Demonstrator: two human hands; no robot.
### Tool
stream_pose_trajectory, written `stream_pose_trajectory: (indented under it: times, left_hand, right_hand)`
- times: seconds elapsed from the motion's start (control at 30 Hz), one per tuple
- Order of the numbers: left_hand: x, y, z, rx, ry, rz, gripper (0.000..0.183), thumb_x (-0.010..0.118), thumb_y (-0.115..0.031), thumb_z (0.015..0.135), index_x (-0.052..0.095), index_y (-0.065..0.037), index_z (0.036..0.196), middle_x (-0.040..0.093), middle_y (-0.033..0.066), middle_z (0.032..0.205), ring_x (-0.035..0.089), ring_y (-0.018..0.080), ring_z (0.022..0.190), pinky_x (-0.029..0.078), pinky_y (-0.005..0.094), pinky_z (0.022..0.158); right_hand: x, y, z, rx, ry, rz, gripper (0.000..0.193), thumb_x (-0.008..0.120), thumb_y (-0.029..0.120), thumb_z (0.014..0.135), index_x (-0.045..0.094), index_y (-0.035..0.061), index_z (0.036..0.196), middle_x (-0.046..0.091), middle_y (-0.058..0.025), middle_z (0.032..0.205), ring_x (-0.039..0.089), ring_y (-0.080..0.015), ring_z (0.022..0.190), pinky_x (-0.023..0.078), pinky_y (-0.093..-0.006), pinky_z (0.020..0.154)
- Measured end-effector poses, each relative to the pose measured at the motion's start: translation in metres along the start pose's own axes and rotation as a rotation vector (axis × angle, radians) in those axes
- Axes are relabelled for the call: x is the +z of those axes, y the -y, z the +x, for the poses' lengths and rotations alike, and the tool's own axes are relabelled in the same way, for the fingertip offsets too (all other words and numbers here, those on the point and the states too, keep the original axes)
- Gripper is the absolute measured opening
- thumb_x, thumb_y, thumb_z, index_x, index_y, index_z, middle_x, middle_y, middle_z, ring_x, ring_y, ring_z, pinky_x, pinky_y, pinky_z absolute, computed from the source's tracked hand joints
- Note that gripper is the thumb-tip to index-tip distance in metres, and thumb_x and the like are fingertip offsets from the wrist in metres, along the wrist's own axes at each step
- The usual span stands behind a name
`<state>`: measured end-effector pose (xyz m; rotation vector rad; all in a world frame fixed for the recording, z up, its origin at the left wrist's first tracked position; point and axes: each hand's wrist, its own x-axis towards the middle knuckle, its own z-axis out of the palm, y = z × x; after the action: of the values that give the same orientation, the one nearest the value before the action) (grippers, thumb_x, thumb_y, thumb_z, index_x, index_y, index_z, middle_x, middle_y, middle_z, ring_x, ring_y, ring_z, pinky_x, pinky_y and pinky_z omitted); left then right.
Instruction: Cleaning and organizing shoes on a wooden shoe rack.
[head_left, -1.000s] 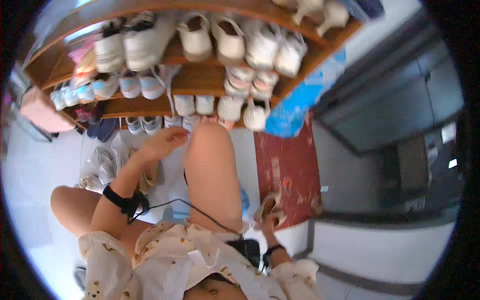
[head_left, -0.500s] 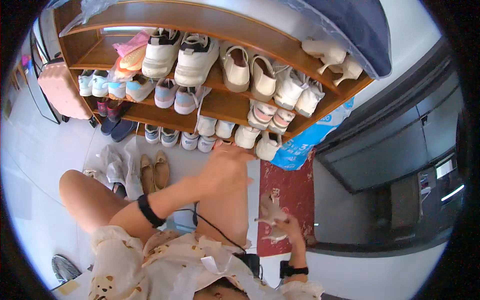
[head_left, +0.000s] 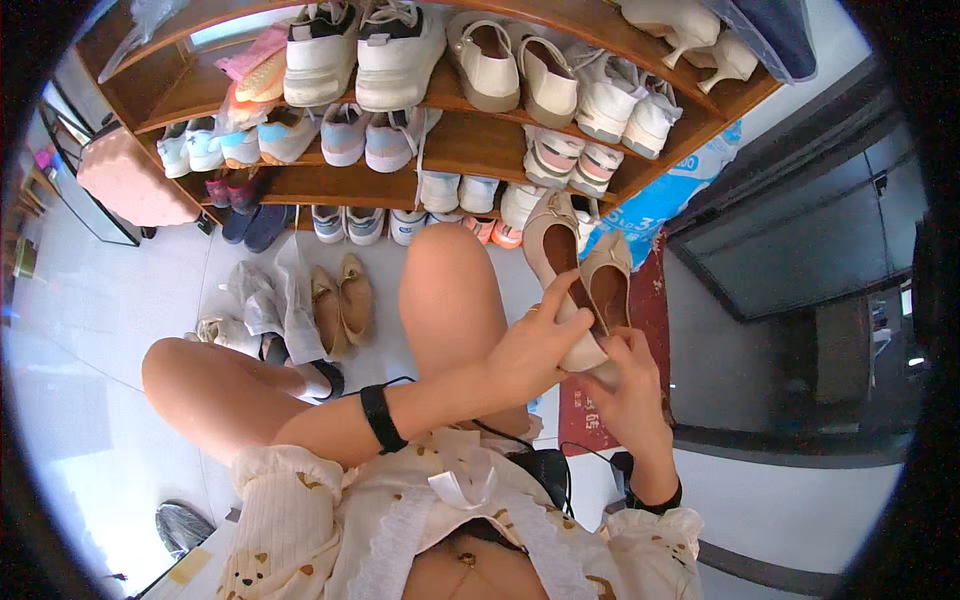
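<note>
My left hand point(head_left: 545, 345) is closed around the heel end of a beige pump point(head_left: 552, 240) with a small bow near its toe. Beside it is a matching beige pump point(head_left: 611, 265), gripped at its heel end by my right hand point(head_left: 635, 385). Both toes point away from me, toward the shoe rack, and the openings face up. The two shoes sit close together, the right one slightly lower. My fingers and thumbs hide most of their heels.
A wooden shoe rack point(head_left: 470, 145) filled with sneakers and flats stands ahead. Tan flats point(head_left: 355, 300) and a plastic bag point(head_left: 297, 300) lie on the floor. Right are a blue bag point(head_left: 670, 195), a red mat point(head_left: 652, 290) and a dark glass panel point(head_left: 785, 250); a pink suitcase point(head_left: 135, 180) stands left.
My left hand has moved right from before the rack and now grips one pump. My right hand has come up and forward from over the red mat with the pumps. The view has shifted.
</note>
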<state>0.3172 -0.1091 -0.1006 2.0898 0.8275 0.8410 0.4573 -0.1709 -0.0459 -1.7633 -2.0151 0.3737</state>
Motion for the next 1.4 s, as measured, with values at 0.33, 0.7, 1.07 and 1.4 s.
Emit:
stream_pose_trajectory:
  times: [0.33, 0.7, 1.07, 1.4]
  left_hand:
    - [-0.026, 0.013, -0.008, 0.114, -0.259, -0.047, 0.043, 0.071, -0.006, 0.055, 0.042, -0.006, 0.088, 0.026, 0.0173, 0.124, 0.047, 0.0408, 0.094, 0.045, 0.0419, 0.074]
    - [-0.075, 0.007, 0.002, 0.254, -0.336, 0.18, 0.041, 0.071, -0.006, 0.054, 0.043, -0.005, 0.084, 0.026, 0.0181, 0.124, 0.04, 0.0384, 0.105, 0.043, 0.0414, 0.08]
    - [-0.096, 0.014, -0.01, 0.203, -0.366, 0.287, 0.042, 0.075, -0.017, 0.05, 0.049, -0.008, 0.082, 0.033, 0.0143, 0.122, 0.045, 0.0341, 0.096, 0.04, 0.0417, 0.075]
    - [-0.109, 0.01, -0.022, 0.197, -0.362, 0.178, 0.047, 0.076, -0.012, 0.053, 0.042, -0.004, 0.085, 0.028, 0.0216, 0.122, 0.032, 0.0416, 0.11, 0.031, 0.0428, 0.09]
  right_hand:
    - [-0.014, 0.023, 0.012, -0.149, -0.033, -0.064, 0.05, 0.061, -0.001, 0.063, 0.048, 0.0136, 0.109, 0.047, -0.0172, 0.101, 0.051, -0.0358, 0.084, 0.043, -0.0409, 0.07]
    - [-0.038, 0.036, 0.049, -0.414, -0.303, -0.294, 0.038, 0.058, -0.001, 0.066, 0.052, 0.0094, 0.102, 0.051, -0.015, 0.094, 0.051, -0.0333, 0.082, 0.042, -0.04, 0.07]
    - [-0.106, 0.061, 0.176, -0.604, -0.392, -0.24, 0.036, 0.057, -0.005, 0.061, 0.053, 0.0028, 0.096, 0.053, -0.017, 0.095, 0.051, -0.0349, 0.09, 0.041, -0.0395, 0.077]
    - [-0.095, 0.051, 0.273, -0.544, -0.405, -0.198, 0.034, 0.062, 0.001, 0.063, 0.055, -0.0001, 0.096, 0.057, -0.0151, 0.098, 0.052, -0.0302, 0.096, 0.039, -0.0344, 0.084]
